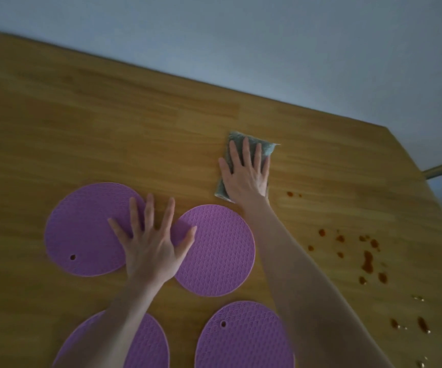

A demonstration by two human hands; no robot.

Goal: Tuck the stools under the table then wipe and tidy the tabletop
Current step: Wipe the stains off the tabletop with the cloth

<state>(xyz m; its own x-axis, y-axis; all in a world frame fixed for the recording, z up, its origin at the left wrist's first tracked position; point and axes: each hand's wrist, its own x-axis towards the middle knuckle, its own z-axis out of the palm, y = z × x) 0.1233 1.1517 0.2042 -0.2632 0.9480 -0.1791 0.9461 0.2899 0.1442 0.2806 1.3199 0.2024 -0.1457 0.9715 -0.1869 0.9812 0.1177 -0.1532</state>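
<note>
**Stage:** wiping, by my judgement. The stools are not in view.

**Findings:**
- The right hand lies flat on the folded grey-green wiping cloth. Its fingers are straight and press the cloth onto the wooden surface without gripping it.
- The left hand, left of the cloth and nearer the person, is spread with straight fingers. It bears on the left round purple silicone mat and the right round purple silicone mat.
- The left near-edge purple mat and the right near-edge purple mat lie nearer the person again.
- The brown sauce spatter lies right of the cloth and looks unwiped.

**Risks:**
- A flat-pressed pass through the spatter may smear it rather than lift it.
- The ungripped cloth may slip from under the palm.
- The right forearm runs close beside the spatter and may drag through it.
- The mats may slide under the left hand's weight.
- The wood beneath the mats goes unwiped unless they are lifted.
</note>
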